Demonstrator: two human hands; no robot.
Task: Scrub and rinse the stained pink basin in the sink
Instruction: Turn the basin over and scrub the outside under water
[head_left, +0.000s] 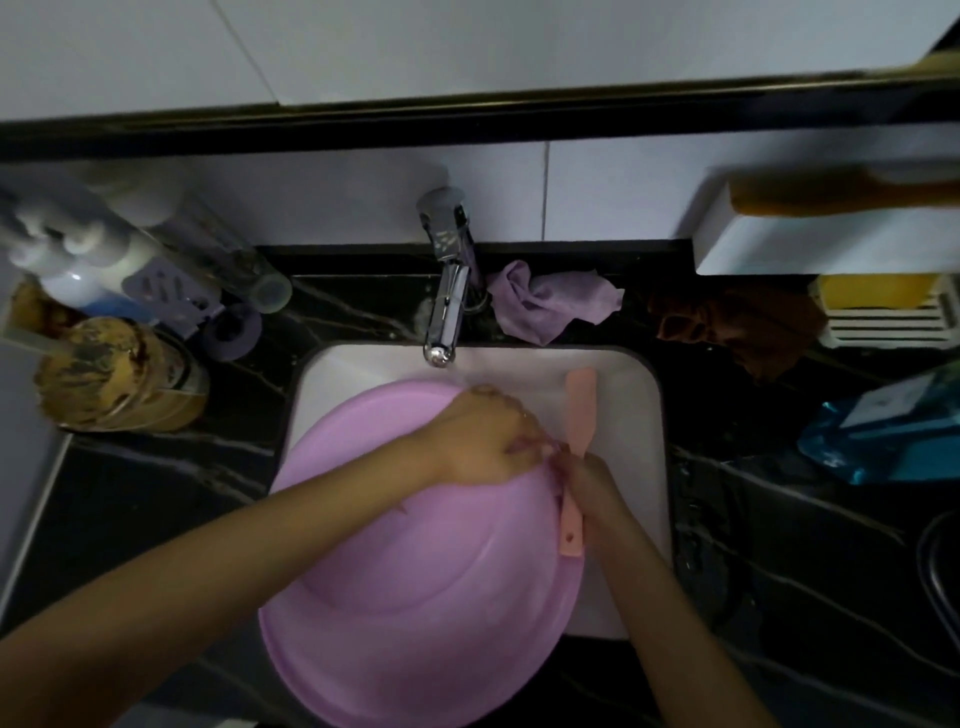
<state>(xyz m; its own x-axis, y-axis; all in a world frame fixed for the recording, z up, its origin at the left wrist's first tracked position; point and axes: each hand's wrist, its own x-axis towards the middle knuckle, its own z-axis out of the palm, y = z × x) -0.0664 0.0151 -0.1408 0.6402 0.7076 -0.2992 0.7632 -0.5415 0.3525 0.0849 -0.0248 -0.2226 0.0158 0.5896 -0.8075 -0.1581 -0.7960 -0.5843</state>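
Note:
A large pink basin (415, 582) lies tilted in the white sink (628, 415), its lower part overhanging the sink's front edge. My left hand (478, 441) rests on the basin's upper right rim with the fingers curled over the edge. Just right of it, my right hand (592, 483) grips a flat salmon-pink scraper (579, 400) by its middle, held against the basin's right rim. The scraper's blade points toward the tap, and its handle end with a hole points toward me. No water stream is visible.
A chrome tap (447, 312) stands behind the sink, with a crumpled purple cloth (550, 301) and a brown cloth (727, 327) to its right. Bottles and a stained jar (119, 379) crowd the black counter on the left. A blue packet (883, 426) lies right.

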